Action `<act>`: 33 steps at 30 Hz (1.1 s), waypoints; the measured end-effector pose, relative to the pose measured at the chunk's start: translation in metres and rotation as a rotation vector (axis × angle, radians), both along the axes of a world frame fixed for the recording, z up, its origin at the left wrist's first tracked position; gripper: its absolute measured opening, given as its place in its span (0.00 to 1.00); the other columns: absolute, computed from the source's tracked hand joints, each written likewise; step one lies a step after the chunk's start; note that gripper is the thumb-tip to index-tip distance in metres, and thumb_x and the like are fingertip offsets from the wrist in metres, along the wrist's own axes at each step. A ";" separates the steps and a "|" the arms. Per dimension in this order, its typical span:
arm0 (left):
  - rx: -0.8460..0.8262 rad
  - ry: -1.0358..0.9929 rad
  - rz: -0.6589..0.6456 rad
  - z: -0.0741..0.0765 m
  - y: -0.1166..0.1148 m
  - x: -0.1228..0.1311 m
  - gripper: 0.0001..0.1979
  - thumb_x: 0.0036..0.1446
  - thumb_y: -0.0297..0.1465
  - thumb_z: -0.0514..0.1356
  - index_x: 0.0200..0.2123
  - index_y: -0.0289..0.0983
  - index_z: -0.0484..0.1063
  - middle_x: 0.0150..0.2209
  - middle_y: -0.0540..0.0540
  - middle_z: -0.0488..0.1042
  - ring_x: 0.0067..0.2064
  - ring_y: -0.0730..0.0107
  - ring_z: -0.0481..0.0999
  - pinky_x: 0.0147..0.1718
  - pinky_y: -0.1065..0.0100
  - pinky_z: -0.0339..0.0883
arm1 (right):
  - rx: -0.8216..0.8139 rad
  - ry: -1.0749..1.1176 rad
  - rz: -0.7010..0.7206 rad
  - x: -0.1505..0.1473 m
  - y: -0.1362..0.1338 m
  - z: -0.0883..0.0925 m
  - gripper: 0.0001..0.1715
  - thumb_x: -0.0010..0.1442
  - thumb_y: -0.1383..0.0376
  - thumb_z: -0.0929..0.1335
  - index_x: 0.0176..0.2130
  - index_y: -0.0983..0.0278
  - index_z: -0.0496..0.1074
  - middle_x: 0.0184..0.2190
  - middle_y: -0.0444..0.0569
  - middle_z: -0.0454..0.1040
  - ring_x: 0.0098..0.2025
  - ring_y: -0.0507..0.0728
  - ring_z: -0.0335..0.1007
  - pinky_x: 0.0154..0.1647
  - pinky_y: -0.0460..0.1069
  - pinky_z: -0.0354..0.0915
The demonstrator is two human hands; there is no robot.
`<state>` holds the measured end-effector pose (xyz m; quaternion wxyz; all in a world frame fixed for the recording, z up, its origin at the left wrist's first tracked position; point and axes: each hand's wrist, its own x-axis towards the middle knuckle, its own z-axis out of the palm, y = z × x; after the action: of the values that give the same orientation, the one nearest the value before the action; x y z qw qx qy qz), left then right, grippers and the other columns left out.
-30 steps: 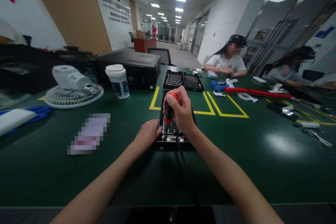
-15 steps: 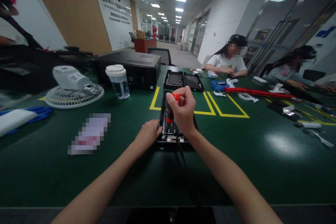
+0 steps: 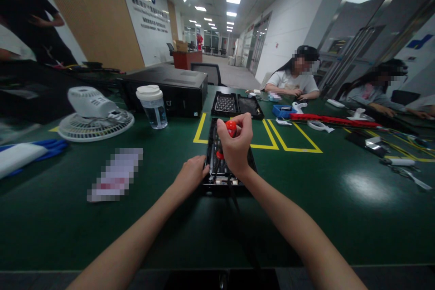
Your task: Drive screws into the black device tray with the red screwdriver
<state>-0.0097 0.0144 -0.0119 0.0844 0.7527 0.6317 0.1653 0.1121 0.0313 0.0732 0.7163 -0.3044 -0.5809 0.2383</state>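
Note:
In front of me on the green table lies an open black device casing [image 3: 221, 190], with small parts inside and a dark cable at its near end. My right hand [image 3: 238, 145] is closed around a screwdriver [image 3: 231, 128] with a red-and-black handle, held over the casing's inside. The screwdriver's tip is hidden by the hand and the casing. On the casing's left side, my left hand [image 3: 193, 172] grips the edge, fingers bent and thumb on the rim. Just beyond stands an open screwdriver bit case [image 3: 226, 103] with rows of bits.
To the left are a white fan [image 3: 97, 115], a lidded cup [image 3: 152, 106], a blurred-out flat item [image 3: 117, 174] and blue-white gloves [image 3: 32, 152]. A large black box [image 3: 166, 88] stands behind. Several people sit or stand around; a blue tray [image 3: 282, 110] and red strip [image 3: 335, 120] lie right.
My right hand has shifted slightly and the screwdriver's red handle end shows more. My left hand stays on the casing. At the far left, a person in black has come more into view.

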 end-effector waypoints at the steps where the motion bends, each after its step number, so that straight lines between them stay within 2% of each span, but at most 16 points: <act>1: -0.002 0.001 0.000 0.001 0.000 0.000 0.12 0.59 0.32 0.50 0.42 0.35 0.69 0.40 0.41 0.75 0.42 0.65 0.74 0.41 0.68 0.64 | 0.008 -0.017 0.003 0.000 0.001 0.000 0.14 0.54 0.63 0.69 0.28 0.60 0.57 0.23 0.39 0.55 0.23 0.48 0.51 0.26 0.46 0.54; 4: -0.003 0.008 0.001 0.001 0.000 0.001 0.12 0.59 0.32 0.50 0.42 0.35 0.69 0.40 0.42 0.75 0.42 0.65 0.74 0.41 0.68 0.64 | 0.027 -0.069 0.037 0.003 0.005 0.002 0.09 0.55 0.66 0.67 0.30 0.61 0.59 0.24 0.39 0.57 0.24 0.48 0.54 0.30 0.46 0.56; 7: -0.008 0.023 0.014 -0.001 0.000 0.001 0.13 0.59 0.31 0.50 0.43 0.35 0.69 0.41 0.41 0.75 0.42 0.64 0.74 0.41 0.68 0.64 | 0.020 -0.104 0.123 0.006 0.009 0.004 0.05 0.56 0.67 0.66 0.36 0.61 0.65 0.24 0.40 0.60 0.24 0.49 0.56 0.30 0.46 0.58; 9: -0.001 0.028 0.011 -0.002 0.001 0.000 0.13 0.59 0.32 0.50 0.43 0.34 0.69 0.41 0.41 0.75 0.42 0.63 0.74 0.40 0.67 0.64 | -0.023 -0.120 0.235 0.008 0.011 0.006 0.06 0.58 0.65 0.65 0.39 0.61 0.67 0.24 0.40 0.62 0.23 0.48 0.58 0.28 0.46 0.60; 14: -0.008 0.038 0.020 -0.003 0.003 0.000 0.13 0.59 0.32 0.50 0.43 0.35 0.70 0.40 0.41 0.75 0.41 0.63 0.74 0.40 0.67 0.64 | -0.170 -0.034 0.559 0.011 0.019 0.006 0.09 0.56 0.59 0.67 0.33 0.63 0.67 0.26 0.42 0.68 0.22 0.48 0.68 0.21 0.44 0.65; 17: -0.017 0.031 0.024 -0.002 0.003 0.000 0.13 0.59 0.31 0.51 0.44 0.34 0.69 0.41 0.41 0.75 0.42 0.63 0.74 0.41 0.67 0.64 | -0.181 -0.001 0.677 0.013 0.024 0.005 0.11 0.54 0.59 0.69 0.31 0.63 0.65 0.25 0.40 0.69 0.19 0.46 0.65 0.18 0.43 0.64; 20: -0.013 0.034 0.027 -0.003 0.003 0.000 0.14 0.59 0.32 0.51 0.44 0.34 0.69 0.42 0.40 0.75 0.42 0.63 0.74 0.41 0.67 0.65 | -0.180 0.014 0.779 0.015 0.029 0.003 0.12 0.54 0.58 0.69 0.30 0.63 0.64 0.20 0.37 0.65 0.16 0.45 0.60 0.16 0.42 0.59; 24: 0.006 0.034 0.020 -0.005 0.003 -0.001 0.14 0.59 0.32 0.51 0.45 0.34 0.69 0.42 0.40 0.75 0.43 0.63 0.74 0.41 0.67 0.65 | -0.209 0.038 0.977 0.019 0.035 0.003 0.20 0.60 0.51 0.59 0.32 0.63 0.67 0.20 0.40 0.64 0.17 0.47 0.61 0.18 0.44 0.60; 27: 0.016 0.031 0.011 -0.005 0.002 -0.001 0.14 0.59 0.32 0.50 0.45 0.34 0.69 0.41 0.40 0.75 0.43 0.63 0.74 0.41 0.66 0.65 | -0.242 0.046 1.114 0.021 0.038 0.003 0.22 0.62 0.54 0.55 0.33 0.65 0.68 0.21 0.42 0.65 0.19 0.49 0.63 0.20 0.46 0.62; 33: 0.000 0.041 0.017 -0.004 0.002 0.000 0.13 0.59 0.32 0.51 0.44 0.35 0.69 0.41 0.41 0.75 0.42 0.63 0.74 0.40 0.67 0.64 | -0.318 0.020 1.197 0.021 0.037 0.005 0.19 0.60 0.57 0.57 0.33 0.66 0.67 0.24 0.45 0.66 0.22 0.50 0.64 0.22 0.47 0.64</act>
<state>-0.0102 0.0163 -0.0155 0.0700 0.7507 0.6395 0.1507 0.1334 0.0681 0.0781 0.4099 -0.0265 -0.6016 0.6851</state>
